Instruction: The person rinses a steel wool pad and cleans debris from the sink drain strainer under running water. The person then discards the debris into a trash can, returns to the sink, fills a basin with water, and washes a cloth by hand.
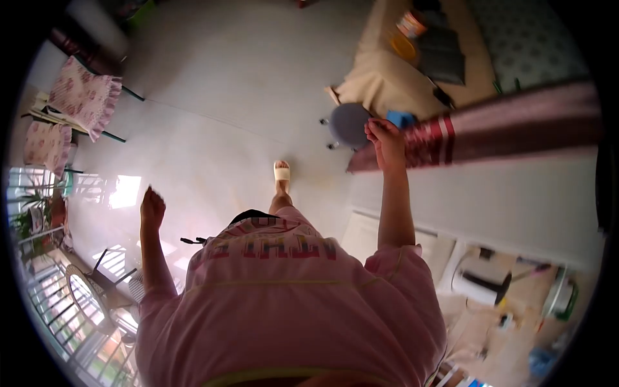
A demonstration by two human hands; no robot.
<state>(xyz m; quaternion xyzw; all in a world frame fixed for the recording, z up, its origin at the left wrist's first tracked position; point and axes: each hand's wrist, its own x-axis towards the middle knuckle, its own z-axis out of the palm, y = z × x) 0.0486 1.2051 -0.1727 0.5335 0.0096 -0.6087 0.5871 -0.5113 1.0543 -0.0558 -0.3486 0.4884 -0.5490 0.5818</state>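
Observation:
My left hand [153, 208] hangs out over the pale floor at the left, its fingers curled in; whether anything is inside is too small to tell. My right hand [385, 137] is raised at the right of centre, fingers bent together, beside a round grey stool [349, 125] and in front of the near end of a dark red and pink curtain [490, 126]. Whether the fingers touch the curtain cannot be made out. A blue object [401, 119] shows just behind this hand.
A table with a tan cloth [374, 71] stands at the upper right. Chairs with pink floral covers [84, 93] are at the upper left. Plants [26, 222] and a barred window are at the left. A cluttered surface [471, 322] lies at the lower right.

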